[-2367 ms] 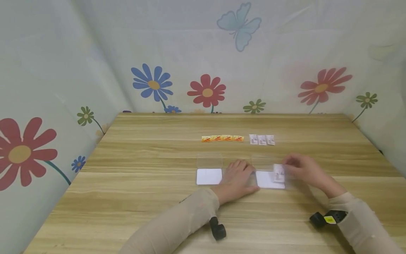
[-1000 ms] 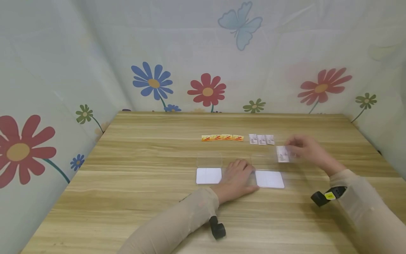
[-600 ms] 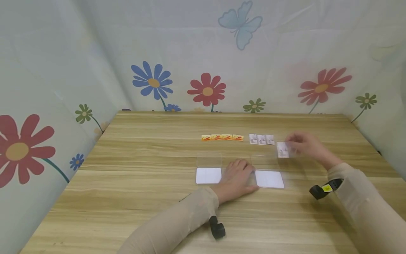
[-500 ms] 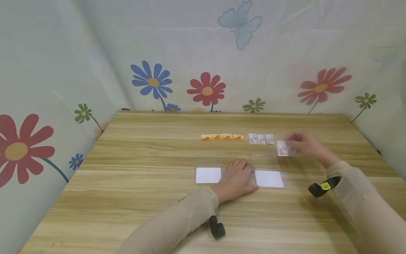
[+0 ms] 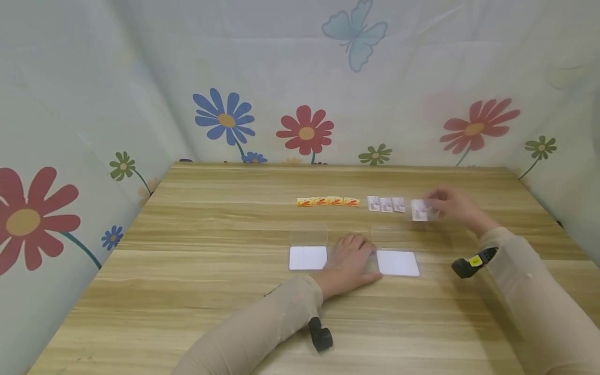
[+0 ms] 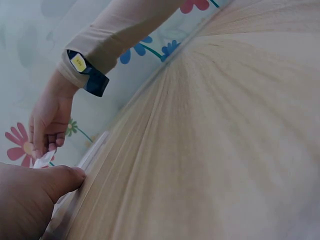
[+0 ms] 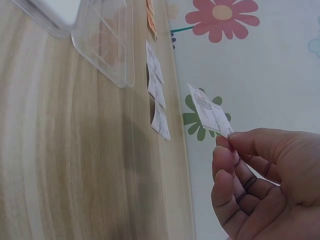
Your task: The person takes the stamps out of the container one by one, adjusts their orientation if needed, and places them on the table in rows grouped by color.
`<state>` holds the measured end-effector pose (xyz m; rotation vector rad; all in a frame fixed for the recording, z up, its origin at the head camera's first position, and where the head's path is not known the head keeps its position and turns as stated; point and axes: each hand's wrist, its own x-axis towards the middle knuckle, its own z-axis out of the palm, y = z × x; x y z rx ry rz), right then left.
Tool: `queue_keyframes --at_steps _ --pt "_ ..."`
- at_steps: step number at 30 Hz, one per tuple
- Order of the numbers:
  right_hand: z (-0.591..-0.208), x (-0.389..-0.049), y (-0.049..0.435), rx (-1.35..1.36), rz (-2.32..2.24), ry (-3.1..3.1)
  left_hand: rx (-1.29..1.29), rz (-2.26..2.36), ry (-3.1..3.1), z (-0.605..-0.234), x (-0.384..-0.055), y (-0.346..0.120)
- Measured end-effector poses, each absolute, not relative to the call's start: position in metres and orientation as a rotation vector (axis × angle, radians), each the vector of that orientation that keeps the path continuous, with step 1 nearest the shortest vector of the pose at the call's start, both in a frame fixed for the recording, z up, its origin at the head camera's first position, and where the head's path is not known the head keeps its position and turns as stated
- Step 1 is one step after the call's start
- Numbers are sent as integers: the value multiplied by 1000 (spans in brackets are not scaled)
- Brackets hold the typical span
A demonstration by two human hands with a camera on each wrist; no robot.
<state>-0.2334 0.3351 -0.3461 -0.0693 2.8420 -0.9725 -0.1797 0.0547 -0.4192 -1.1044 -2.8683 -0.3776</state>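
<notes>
My right hand [image 5: 458, 209] pinches a small white sachet [image 5: 419, 210] with faint print between thumb and forefinger, raised above the table's right side. In the right wrist view the sachet [image 7: 207, 111] sticks out from the fingertips, tilted. My left hand [image 5: 348, 264] rests on the table with fingers extended, touching the left side of a clear plastic box [image 5: 398, 263] with a white inside. Its transparent lid [image 7: 122, 70] lies folded back. A similar box [image 5: 308, 258] with its lid back is left of that hand. The left wrist view shows the thumb [image 6: 65, 181] against the box edge.
Three white sachets [image 5: 386, 204] lie in a row behind the right box. Left of them runs a row of several yellow and orange packets [image 5: 328, 201]. A flower-printed curtain [image 5: 262, 62] hangs behind the wooden table [image 5: 197, 312].
My right hand has carried the sachet from over the right box back and slightly right, level with the row of white sachets. My left hand has stayed in place.
</notes>
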Motion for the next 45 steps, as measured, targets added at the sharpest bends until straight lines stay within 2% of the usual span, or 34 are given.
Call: queue_keyframes --at_steps 26,45 --pt "-357 -268 346 -128 -1007 2850 -1113 -391 -2845 -423 -183 54" --pt "-367 -276 353 -55 -896 2874 -1117 -381 -2837 -425 -183 53"
